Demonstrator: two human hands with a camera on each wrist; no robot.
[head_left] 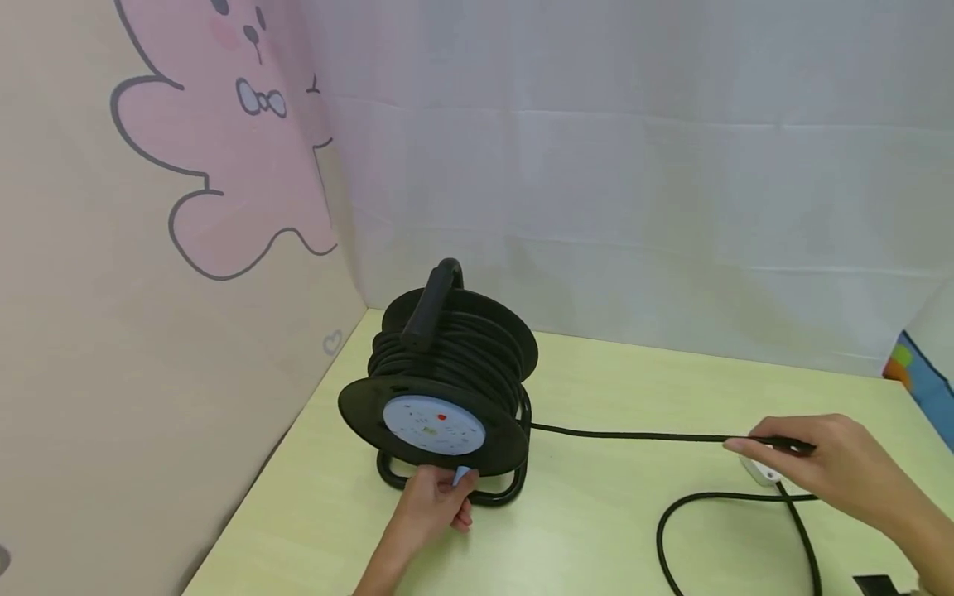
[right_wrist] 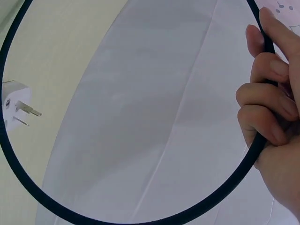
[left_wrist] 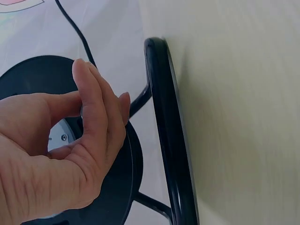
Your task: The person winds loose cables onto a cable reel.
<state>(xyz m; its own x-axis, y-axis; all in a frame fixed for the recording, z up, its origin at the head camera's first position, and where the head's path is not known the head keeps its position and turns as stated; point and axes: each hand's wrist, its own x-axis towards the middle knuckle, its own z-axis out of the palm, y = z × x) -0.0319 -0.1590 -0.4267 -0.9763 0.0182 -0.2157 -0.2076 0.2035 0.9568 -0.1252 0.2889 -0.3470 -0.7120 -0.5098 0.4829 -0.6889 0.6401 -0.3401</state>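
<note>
A black cable reel (head_left: 462,348) stands on its tubular frame, wound with black cable. On its front disc is a pale round socket panel (head_left: 434,425) with a red spot. My left hand (head_left: 432,501) pinches a small light-blue knob (head_left: 461,475) at the disc's lower edge; in the left wrist view the fingers mostly hide it. From the reel's right side the cable (head_left: 626,434) runs nearly straight to my right hand (head_left: 838,463), which grips it. The right wrist view shows the fingers curled round the cable, which loops down to the left past a white plug (right_wrist: 16,105) with metal pins.
The pale yellow table (head_left: 596,530) bears a loose loop of cable (head_left: 662,530) at the lower right. A small dark object (head_left: 875,585) lies at the bottom right edge. Behind hangs a white curtain (head_left: 633,207), and a wall with a pink bear drawing (head_left: 238,157) bounds the left.
</note>
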